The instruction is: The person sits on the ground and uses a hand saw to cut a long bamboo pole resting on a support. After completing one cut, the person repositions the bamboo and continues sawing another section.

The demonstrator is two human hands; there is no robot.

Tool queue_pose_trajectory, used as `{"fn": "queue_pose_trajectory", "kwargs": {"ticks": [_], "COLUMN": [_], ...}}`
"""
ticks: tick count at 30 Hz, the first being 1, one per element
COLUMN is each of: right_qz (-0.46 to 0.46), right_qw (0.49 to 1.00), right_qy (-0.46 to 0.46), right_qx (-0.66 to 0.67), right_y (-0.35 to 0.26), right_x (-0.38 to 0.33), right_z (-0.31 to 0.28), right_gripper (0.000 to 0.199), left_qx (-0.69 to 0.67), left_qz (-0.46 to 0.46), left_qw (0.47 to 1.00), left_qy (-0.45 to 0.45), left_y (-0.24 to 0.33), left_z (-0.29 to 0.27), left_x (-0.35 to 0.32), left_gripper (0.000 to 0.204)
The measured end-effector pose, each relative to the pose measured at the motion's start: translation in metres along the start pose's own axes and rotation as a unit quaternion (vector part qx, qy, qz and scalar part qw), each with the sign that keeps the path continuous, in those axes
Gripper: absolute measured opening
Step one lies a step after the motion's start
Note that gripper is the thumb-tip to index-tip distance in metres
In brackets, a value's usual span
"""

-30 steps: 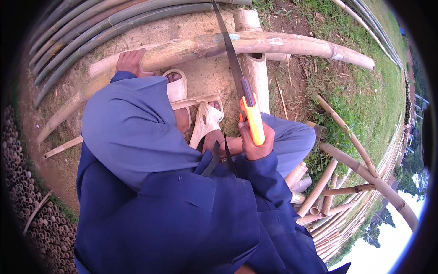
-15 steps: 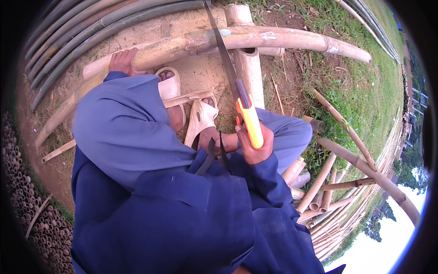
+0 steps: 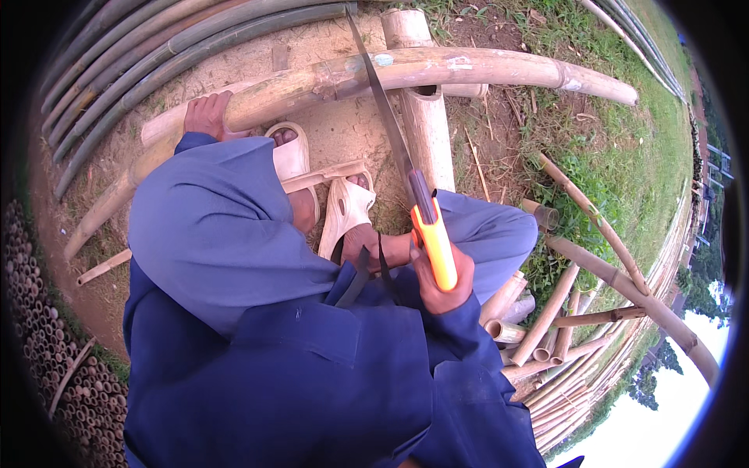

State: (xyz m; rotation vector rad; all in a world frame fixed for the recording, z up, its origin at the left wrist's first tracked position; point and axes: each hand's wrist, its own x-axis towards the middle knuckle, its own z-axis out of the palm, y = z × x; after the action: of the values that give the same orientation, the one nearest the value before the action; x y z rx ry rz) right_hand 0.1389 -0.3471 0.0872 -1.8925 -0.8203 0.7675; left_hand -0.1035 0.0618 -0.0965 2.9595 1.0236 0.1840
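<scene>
My right hand (image 3: 449,274) is closed around the orange and yellow handle of a hand saw (image 3: 396,136). Its long narrow blade lies across a thick tan bamboo pole (image 3: 499,65), and the tip reaches beyond the pole's far side. Any cut under the blade is too small to make out. My left hand (image 3: 207,117) is wrapped over the same pole, to the left of the blade. Beneath the pole, another bamboo piece (image 3: 425,129) runs crosswise as a support. My sandalled feet rest just on the near side of the pole.
Long greenish bamboo poles (image 3: 195,45) lie side by side at the upper left. Stacked cut bamboo tubes (image 3: 78,390) fill the lower left. On the right, short bamboo offcuts (image 3: 546,316) and leaning poles (image 3: 647,292) stand near grass. A flat bamboo strip (image 3: 324,176) lies across my sandals.
The saw has slid back toward me and slightly right, with my right hand drawn lower. My left hand stays in place on the bamboo pole.
</scene>
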Motion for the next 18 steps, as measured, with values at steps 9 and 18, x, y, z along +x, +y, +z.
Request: {"fn": "queue_pose_trajectory", "kwargs": {"ticks": [9,18], "right_qz": [0.022,0.035], "right_qw": [0.999,0.998], "right_qy": [-0.022,-0.041], "right_qx": [-0.014,-0.028], "right_y": [0.014,-0.032], "right_x": [0.041,-0.025], "right_z": [0.017,-0.02], "right_gripper": [0.012,0.038], "left_qx": [-0.029,-0.039], "left_qz": [-0.017,-0.036], "left_qw": [0.999,0.998], "left_qy": [-0.01,-0.025], "left_y": [-0.002,0.002], "left_z": [0.002,0.001], "left_x": [-0.002,-0.001], "left_gripper": [0.091,0.089]}}
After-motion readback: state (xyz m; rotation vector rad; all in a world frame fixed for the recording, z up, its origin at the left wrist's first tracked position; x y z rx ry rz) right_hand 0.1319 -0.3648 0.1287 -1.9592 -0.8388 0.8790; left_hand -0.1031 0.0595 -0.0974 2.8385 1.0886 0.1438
